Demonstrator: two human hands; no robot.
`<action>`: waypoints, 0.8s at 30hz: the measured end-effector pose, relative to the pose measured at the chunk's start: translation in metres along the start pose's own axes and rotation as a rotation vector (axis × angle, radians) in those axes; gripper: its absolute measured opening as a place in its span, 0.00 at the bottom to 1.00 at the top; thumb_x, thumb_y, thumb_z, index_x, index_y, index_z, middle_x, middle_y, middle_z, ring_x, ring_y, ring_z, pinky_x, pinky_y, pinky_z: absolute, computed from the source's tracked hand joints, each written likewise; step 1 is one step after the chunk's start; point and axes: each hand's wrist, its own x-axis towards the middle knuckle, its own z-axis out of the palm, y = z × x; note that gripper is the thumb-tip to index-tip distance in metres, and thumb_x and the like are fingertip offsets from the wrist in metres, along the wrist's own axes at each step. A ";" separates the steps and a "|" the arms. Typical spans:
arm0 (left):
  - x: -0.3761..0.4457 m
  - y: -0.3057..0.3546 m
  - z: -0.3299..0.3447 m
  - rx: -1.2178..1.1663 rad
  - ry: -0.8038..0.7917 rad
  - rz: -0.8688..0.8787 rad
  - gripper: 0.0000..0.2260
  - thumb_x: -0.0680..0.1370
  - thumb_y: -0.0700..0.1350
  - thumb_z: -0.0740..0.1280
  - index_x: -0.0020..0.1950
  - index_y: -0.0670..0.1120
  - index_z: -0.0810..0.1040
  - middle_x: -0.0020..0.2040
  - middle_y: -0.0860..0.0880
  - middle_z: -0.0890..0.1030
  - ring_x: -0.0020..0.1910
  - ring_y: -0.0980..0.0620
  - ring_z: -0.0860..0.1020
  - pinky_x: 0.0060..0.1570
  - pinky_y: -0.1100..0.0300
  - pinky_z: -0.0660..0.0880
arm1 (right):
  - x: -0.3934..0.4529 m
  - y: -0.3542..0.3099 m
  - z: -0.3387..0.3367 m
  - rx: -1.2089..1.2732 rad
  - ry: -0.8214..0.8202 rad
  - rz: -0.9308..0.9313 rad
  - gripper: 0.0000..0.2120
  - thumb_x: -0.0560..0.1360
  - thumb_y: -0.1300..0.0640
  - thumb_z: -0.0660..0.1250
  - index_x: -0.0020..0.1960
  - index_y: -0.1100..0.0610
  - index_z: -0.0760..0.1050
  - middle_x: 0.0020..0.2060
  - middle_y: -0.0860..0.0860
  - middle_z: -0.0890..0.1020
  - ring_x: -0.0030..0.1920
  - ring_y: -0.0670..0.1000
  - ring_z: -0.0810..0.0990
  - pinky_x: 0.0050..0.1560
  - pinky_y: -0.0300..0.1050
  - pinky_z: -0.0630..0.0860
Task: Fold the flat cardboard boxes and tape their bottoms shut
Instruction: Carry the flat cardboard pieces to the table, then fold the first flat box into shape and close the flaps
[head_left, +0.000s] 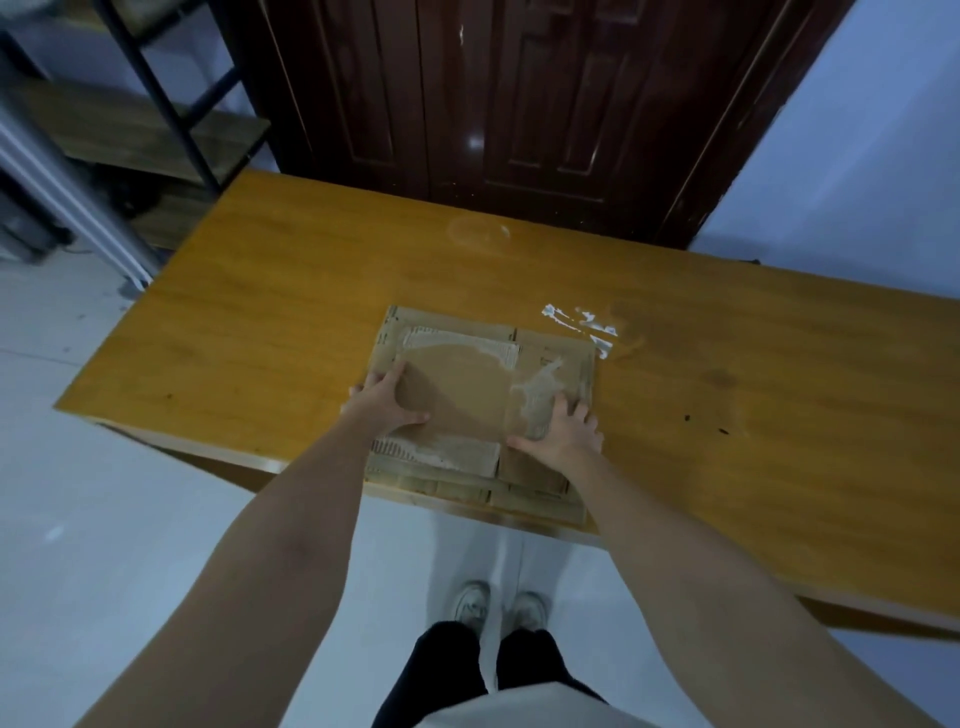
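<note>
A stack of flat brown cardboard boxes (550, 358) lies at the near edge of the wooden table (260, 322). The top sheet (462, 384) shows torn, whitish patches where tape was pulled off. My left hand (382, 400) grips the left edge of the top sheet, thumb on top and fingers curled under it. My right hand (563, 434) rests flat on the sheet's right part with fingers spread. No tape roll is in view.
White tape scraps (582, 322) stick to the table just right of the stack. A dark wooden door (519, 104) stands behind the table. A metal-framed shelf (156, 119) is at the far left. My feet (498, 608) stand on the pale floor.
</note>
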 end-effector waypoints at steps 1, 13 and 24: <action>0.000 0.002 -0.003 0.009 -0.016 -0.013 0.45 0.70 0.62 0.71 0.77 0.59 0.44 0.77 0.45 0.51 0.73 0.36 0.54 0.68 0.40 0.60 | 0.000 0.000 -0.002 -0.004 0.005 -0.006 0.52 0.66 0.31 0.68 0.77 0.53 0.46 0.76 0.59 0.50 0.74 0.62 0.52 0.70 0.58 0.58; -0.007 0.043 0.001 -0.008 0.105 -0.074 0.44 0.69 0.68 0.68 0.76 0.52 0.51 0.71 0.40 0.60 0.66 0.38 0.68 0.59 0.45 0.72 | -0.002 -0.010 -0.021 0.060 0.038 -0.055 0.51 0.66 0.31 0.68 0.76 0.52 0.48 0.75 0.60 0.53 0.74 0.61 0.56 0.66 0.57 0.64; -0.013 0.041 -0.010 -0.026 0.199 -0.040 0.46 0.67 0.67 0.70 0.76 0.52 0.52 0.69 0.40 0.61 0.67 0.39 0.65 0.59 0.46 0.70 | -0.006 -0.020 -0.035 0.138 0.049 -0.047 0.51 0.63 0.33 0.73 0.74 0.53 0.52 0.71 0.58 0.56 0.72 0.61 0.55 0.66 0.57 0.64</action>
